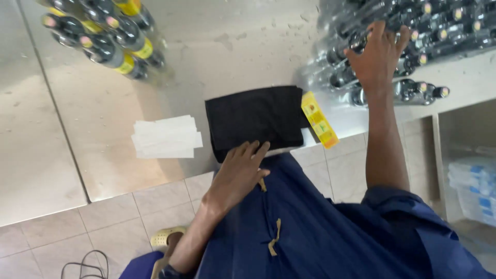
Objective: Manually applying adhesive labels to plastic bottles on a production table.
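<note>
Right hand (376,54): reached far forward and to the right, palm down, fingers spread over the caps of a dark bottle row (413,36) at the upper right of the surface (93,113). Grip apart, draped over the tops; whether any single neck is pinched cannot be told from this view.

Dark bottle row: many small dark bottles, seemingly shrink-wrapped, lying with caps toward the right; long axes run roughly left to right, slightly tilted. Lies directly under and beyond the right grip. Nearest loose pair (408,92) just below the wrist, at the surface's edge.

Left hand (238,173): flat, fingers together and extended, tips resting on the near edge of a folded black cloth (254,118). Not closed on anything; pressing or steadying only.

Folded black cloth: rectangular, centre of the surface, near its front edge, long side left to right. Touching the left fingertips; well apart from the right hand.

Yellow carton (319,120): narrow, long axis slanting from upper left to lower right, just beside the cloth's right edge, between the two hands.

White paper stack (166,137): left of the cloth, near but not touching.

Second bottle cluster (106,31): dark bottles with yellow labels, upper left, well apart from both hands.

Key relation: bottles lie ahead-right, under the right hand alone; left hand far nearer the cloth.

Blue garment (320,227): worn, filling the lower frame.
</note>
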